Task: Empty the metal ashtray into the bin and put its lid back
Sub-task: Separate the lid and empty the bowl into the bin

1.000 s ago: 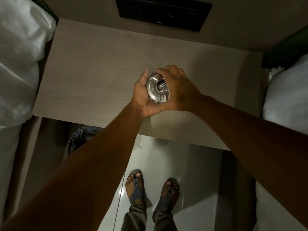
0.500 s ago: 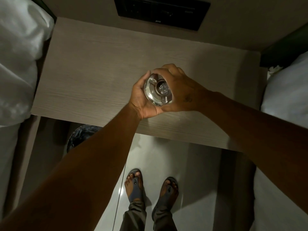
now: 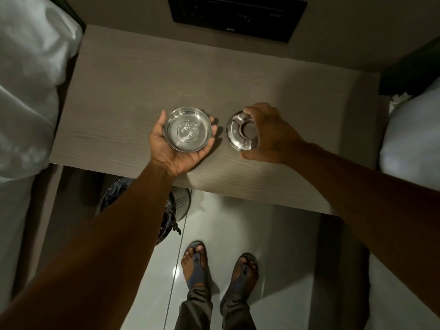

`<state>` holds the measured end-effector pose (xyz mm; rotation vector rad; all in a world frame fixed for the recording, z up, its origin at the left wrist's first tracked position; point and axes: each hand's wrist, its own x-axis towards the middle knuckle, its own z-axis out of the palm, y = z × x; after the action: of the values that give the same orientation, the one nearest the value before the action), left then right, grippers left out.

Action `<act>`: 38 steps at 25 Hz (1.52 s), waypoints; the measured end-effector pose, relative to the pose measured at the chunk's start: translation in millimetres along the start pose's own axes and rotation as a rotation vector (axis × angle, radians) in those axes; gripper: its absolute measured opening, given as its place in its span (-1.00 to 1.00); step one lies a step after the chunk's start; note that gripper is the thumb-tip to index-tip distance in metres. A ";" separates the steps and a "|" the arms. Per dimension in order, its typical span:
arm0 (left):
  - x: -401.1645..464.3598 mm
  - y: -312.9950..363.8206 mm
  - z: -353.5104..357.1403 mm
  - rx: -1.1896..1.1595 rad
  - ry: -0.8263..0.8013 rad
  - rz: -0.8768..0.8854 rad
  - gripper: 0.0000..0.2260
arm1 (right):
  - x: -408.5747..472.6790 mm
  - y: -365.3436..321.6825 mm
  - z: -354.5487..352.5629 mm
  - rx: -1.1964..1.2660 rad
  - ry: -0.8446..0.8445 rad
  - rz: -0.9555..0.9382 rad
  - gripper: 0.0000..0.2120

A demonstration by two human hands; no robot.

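Change: half a second ago both hands held the shut ashtray together; now the hands are apart, and the lid is off the bowl.
Left hand [image 3: 177, 148]: palm up, fingers curled loosely under the ashtray bowl [image 3: 187, 129]. This grip cups the bowl from below and does not squeeze it.
Right hand [image 3: 269, 133]: reaches down from above, fingertips pinched on the rim of the lid [image 3: 241, 131]. This grip is closed on the lid.
Bowl: round and shiny, open side facing up, lying level in the palm. It is above the near middle of the counter [image 3: 119, 96]. A few pale bits sit in the middle of it.
Lid: a round metal ring with a hole in the middle, tilted a little so the hole faces up and to the left. It is just to the right of the bowl, and they do not touch. I cannot tell if its low edge touches the counter.
Long axis: both parts are round, so neither has a long side.
Bin [image 3: 181, 203]: on the floor under the near edge of the counter, to the left, partly hidden by the left arm. It has a dark bag inside.
Beds: white bedding [image 3: 26, 79] on the far left and a white pillow [image 3: 412, 136] on the right.
Feet: two feet in sandals [image 3: 195, 263] on the shiny floor, near the bottom.
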<state>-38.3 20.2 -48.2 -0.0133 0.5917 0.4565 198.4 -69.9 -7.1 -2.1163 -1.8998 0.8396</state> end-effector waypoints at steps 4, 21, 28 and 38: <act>-0.3 -0.1 -1.6 -0.037 -0.029 -0.011 -0.14 | 14.7 -12.4 27.2 0.024 0.034 -0.021 -0.03; -168.4 19.6 -46.1 0.411 0.561 0.523 -0.42 | -14.4 6.2 85.7 -0.289 0.209 0.188 0.21; -160.7 -36.9 -99.7 1.195 1.262 0.733 -0.08 | -14.3 12.9 92.0 -0.313 0.268 0.153 0.17; -132.2 -61.1 -160.0 1.399 1.339 0.679 -0.13 | -15.0 12.3 92.5 -0.303 0.339 0.130 0.15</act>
<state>-195.4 -111.7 -117.0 1.3441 2.1685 0.5601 161.1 -108.1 -85.1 -2.3884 -1.8144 0.1943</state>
